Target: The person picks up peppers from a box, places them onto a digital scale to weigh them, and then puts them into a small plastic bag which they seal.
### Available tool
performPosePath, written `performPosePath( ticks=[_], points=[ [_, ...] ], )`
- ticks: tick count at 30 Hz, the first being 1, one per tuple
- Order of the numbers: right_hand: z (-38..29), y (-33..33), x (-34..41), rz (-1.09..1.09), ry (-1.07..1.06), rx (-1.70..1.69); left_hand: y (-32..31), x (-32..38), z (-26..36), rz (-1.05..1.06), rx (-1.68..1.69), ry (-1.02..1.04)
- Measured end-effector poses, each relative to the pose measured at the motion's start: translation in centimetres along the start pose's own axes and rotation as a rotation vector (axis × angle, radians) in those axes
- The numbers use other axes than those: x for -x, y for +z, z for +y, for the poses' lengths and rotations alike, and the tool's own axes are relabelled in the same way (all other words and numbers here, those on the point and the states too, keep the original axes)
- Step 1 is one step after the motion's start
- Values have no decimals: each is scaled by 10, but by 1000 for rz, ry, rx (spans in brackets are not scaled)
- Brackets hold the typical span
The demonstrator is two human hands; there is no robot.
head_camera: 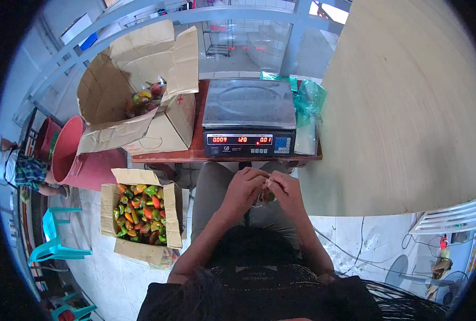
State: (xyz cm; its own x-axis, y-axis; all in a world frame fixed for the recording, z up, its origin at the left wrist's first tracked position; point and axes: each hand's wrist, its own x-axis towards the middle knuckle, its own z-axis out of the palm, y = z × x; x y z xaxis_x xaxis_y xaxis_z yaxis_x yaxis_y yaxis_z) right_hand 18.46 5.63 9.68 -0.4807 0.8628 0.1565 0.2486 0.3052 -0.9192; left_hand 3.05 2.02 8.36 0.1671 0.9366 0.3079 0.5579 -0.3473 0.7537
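Observation:
Close together above my lap, my left hand (pixel 246 187) and my right hand (pixel 285 187) pinch the gathered top of a small clear plastic bag (pixel 266 196) with peppers in it. The fingers partly hide the bag. Just beyond my knees, a digital weighing scale (pixel 249 116) with a bare steel plate and lit red digits rests on a reddish-brown table (pixel 165 157). Left of the scale, a large open cardboard box (pixel 173 126) holds bagged peppers (pixel 143 98). Down on the floor at my left is another open carton (pixel 109 212), full of loose green, orange and red peppers (pixel 143 212).
Green and clear plastic bags (pixel 308 100) lie right of the scale. A big pale board (pixel 394 120) fills the right side. Pink tubs (pixel 101 164) and a teal plastic chair (pixel 53 240) stand at left, where a person (pixel 25 168) is partly visible. Cables (pixel 354 257) cross the floor.

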Motion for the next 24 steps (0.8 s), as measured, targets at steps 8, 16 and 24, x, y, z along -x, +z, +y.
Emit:
performPosePath(
  ticks=[8, 16, 24],
  points=[
    [24, -3, -3, 189, 75, -133, -43, -4, -7, 226, 459, -59],
    [91, 24, 20, 134, 323, -245, -231, -64, 12, 758, 37, 56],
    [118, 38, 12, 169, 236, -38, -362, -93, -142, 899, -924, -219]
  ],
)
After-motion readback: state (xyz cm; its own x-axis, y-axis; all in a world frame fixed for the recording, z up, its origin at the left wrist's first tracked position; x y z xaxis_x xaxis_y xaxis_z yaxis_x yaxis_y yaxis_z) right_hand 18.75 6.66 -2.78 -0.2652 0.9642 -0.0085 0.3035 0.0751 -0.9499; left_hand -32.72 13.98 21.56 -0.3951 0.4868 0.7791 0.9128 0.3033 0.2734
